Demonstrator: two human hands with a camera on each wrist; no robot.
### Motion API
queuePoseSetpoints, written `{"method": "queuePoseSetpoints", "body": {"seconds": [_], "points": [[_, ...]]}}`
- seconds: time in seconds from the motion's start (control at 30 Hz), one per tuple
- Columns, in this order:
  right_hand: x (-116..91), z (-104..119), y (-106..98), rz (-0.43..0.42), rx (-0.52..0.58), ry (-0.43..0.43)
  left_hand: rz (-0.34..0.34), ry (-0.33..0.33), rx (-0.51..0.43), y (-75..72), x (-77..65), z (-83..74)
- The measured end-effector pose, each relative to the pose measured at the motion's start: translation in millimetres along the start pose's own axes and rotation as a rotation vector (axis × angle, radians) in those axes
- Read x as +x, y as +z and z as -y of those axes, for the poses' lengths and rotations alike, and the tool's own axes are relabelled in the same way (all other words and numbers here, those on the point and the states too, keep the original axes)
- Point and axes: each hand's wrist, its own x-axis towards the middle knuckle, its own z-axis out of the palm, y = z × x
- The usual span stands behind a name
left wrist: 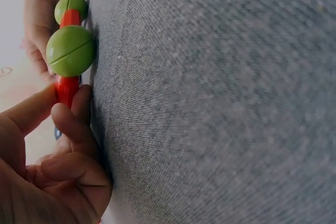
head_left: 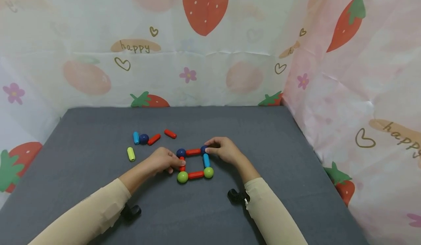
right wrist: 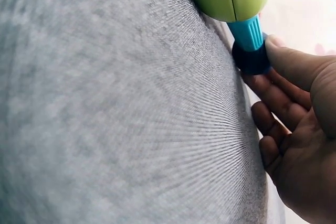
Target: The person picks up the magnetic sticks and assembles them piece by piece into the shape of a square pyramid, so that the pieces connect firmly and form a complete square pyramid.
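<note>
A four-sided frame of rods and balls lies on the grey cloth. Its near corners are a green ball (head_left: 182,177) on the left and another green ball (head_left: 208,172) on the right, joined by a red rod (head_left: 196,174). Dark blue balls (head_left: 181,153) form the far corners, with a red rod (head_left: 193,152) between them. My left hand (head_left: 163,161) pinches the left side's red rod (left wrist: 65,91) between thumb and fingers. At the far right corner my right hand (head_left: 225,149) pinches the dark blue ball (right wrist: 251,60), where the light blue rod (head_left: 206,160) meets it.
Loose pieces lie at the back left: a light blue rod (head_left: 136,138), a dark blue ball (head_left: 143,139), red rods (head_left: 170,134) and a yellow-green rod (head_left: 131,154). Printed curtains (head_left: 204,66) rise behind and beside the grey tabletop (head_left: 256,128).
</note>
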Motion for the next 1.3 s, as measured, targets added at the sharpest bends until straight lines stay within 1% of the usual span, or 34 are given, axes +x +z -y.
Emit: {"method": "queuePoseSetpoints", "body": {"seconds": [0.1, 0.17, 0.33, 0.47, 0.6, 0.7, 1.0, 1.2, 1.3], "points": [[0, 0, -1, -0.011, -0.002, -0.001, -0.012, -0.004, 0.017, 0.8, -0.2, -3.2], [0, 0, -1, -0.01, -0.002, -0.002, -0.021, -0.02, 0.044, 1.2, 0.2, -4.4], [-1, -1, 0, 0.0, 0.002, 0.001, -0.03, -0.038, 0.097, 2.0, -0.3, -4.2], [-1, -1, 0, -0.001, 0.001, 0.005, -0.031, -0.011, 0.085, 1.8, -1.5, -1.8], [-1, 2, 1, -0.004, 0.006, 0.001, -0.037, 0.035, 0.069, -0.3, -2.8, -0.5], [-1, 3, 0, 0.002, -0.002, -0.005, -0.037, 0.052, 0.071, -1.5, -3.1, -0.1], [-2, 8, -2, 0.044, -0.056, -0.039, -0.049, 0.068, 0.074, -2.2, -4.1, 3.0], [1, 6, -3, 0.089, -0.065, -0.091, -0.053, 0.085, 0.071, -2.5, -5.3, 5.4], [2, 4, -4, 0.104, -0.076, -0.101, -0.063, 0.087, 0.066, -2.3, -6.1, 6.5]]}}
